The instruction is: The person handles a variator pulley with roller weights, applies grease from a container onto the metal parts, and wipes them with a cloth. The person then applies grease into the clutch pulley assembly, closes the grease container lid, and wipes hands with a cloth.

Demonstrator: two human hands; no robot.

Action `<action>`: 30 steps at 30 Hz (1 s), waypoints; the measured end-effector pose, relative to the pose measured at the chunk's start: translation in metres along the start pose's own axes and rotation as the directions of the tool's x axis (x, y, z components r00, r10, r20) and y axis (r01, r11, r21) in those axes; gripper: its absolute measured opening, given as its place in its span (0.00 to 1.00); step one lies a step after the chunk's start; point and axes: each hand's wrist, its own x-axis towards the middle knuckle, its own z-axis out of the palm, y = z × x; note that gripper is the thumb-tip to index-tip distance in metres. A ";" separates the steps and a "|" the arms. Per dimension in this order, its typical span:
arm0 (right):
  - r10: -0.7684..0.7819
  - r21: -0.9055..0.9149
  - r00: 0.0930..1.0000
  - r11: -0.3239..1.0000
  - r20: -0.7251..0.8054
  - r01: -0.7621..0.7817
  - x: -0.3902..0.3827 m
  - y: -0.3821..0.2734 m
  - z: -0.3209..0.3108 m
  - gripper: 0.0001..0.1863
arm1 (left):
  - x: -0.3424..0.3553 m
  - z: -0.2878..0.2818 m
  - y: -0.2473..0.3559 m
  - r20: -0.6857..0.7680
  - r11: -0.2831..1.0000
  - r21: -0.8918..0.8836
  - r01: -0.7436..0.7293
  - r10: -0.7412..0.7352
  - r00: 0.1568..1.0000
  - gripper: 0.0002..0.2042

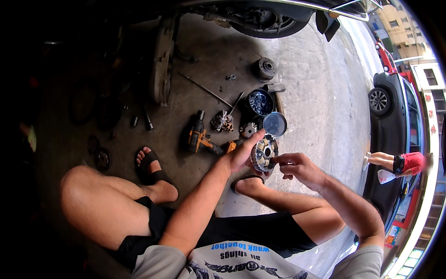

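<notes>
My left hand (241,153) grips a round metal drive pulley part (264,153) with slots on its face, holding it up over my feet. My right hand (299,168) pinches at the part's right rim with thumb and forefinger; whether something small sits between the fingers cannot be made out. I squat on an oil-stained concrete floor (306,83) in sandals.
On the floor ahead lie an open round tin (260,102) with its lid (274,123), an orange cordless driver (199,137), a long rod (204,89), a dirty rag (222,122) and a round metal hub (264,69). A scooter wheel (262,21) is beyond. A person (399,163) and parked cars (395,100) are at right.
</notes>
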 end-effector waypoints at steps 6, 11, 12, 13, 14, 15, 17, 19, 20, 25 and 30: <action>0.038 0.206 0.999 0.978 -0.034 -0.030 0.001 0.013 -0.004 0.27 | 0.001 0.013 0.001 -0.035 0.996 0.002 -0.085 0.085 0.996 0.31; -0.571 -0.790 0.817 0.465 0.077 0.400 -0.003 0.008 0.004 0.17 | 0.001 0.001 -0.003 -0.026 1.000 0.016 -0.017 0.017 1.000 0.33; -0.573 -0.787 0.816 0.467 0.076 0.402 -0.002 0.005 0.005 0.17 | 0.000 -0.002 -0.004 -0.010 0.999 0.035 0.020 -0.020 1.000 0.34; -0.561 -0.838 0.811 0.352 0.168 0.417 -0.002 0.002 0.004 0.17 | 0.000 -0.003 -0.005 0.010 0.997 0.054 0.060 -0.061 0.998 0.35; -0.535 -0.871 0.805 0.232 0.257 0.432 -0.001 0.000 0.002 0.16 | -0.001 -0.006 -0.004 0.013 0.996 0.056 0.067 -0.067 0.998 0.35; -0.516 -0.875 0.810 0.209 0.280 0.436 0.000 0.000 0.002 0.16 | -0.003 -0.009 -0.003 0.076 0.995 0.023 0.100 -0.102 0.992 0.34; -0.548 -0.868 0.781 0.184 0.299 0.461 0.003 0.000 -0.001 0.16 | -0.004 -0.012 -0.004 0.137 0.990 -0.002 0.142 -0.140 0.981 0.33; -0.597 -0.860 0.743 0.166 0.302 0.482 0.004 -0.006 -0.009 0.16 | 0.002 -0.015 -0.008 0.001 0.995 -0.017 0.094 -0.094 0.996 0.34; -0.621 -0.854 0.730 0.182 0.284 0.487 0.005 -0.010 -0.015 0.17 | -0.005 -0.013 0.006 0.004 0.988 0.068 0.140 -0.140 0.990 0.37; -0.716 -0.781 0.694 0.477 -0.078 0.404 0.017 -0.028 -0.053 0.22 | -0.021 -0.040 0.040 -0.013 0.994 -0.065 -0.088 0.087 0.996 0.40; -0.554 -0.577 0.729 0.772 -0.402 0.268 0.072 0.020 -0.074 0.17 | -0.031 -0.057 0.063 -0.048 0.954 -0.161 -0.252 0.247 0.968 0.39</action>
